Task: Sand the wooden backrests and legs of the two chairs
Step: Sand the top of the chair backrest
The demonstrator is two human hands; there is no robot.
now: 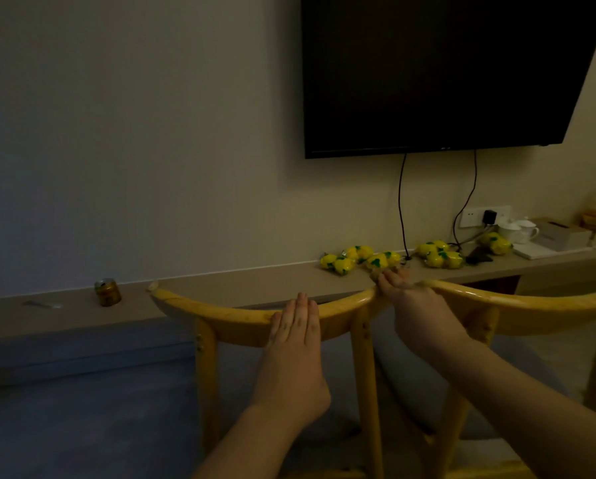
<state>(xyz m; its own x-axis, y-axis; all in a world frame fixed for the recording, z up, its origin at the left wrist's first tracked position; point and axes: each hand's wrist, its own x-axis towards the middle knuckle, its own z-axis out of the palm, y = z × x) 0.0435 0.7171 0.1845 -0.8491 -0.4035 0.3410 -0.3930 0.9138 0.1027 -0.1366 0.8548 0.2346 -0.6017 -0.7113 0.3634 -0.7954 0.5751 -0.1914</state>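
Left hand (294, 326) flat, fingers together, palm down on curved backrest (234, 314) of left chair. Right hand (405, 299) at 3 o'clock of it, closed around small brownish sanding piece (376, 274), pressed at the backrest's right end, just beside second chair's backrest (517, 300). Legs (367, 385) below. Worktop (255, 283) behind: yellow packets (357, 259) at 12 o'clock, can (108, 292) at 9 o'clock.

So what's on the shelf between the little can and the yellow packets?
Nothing: in the head view, the ledge is bare between the can and the yellow packets.
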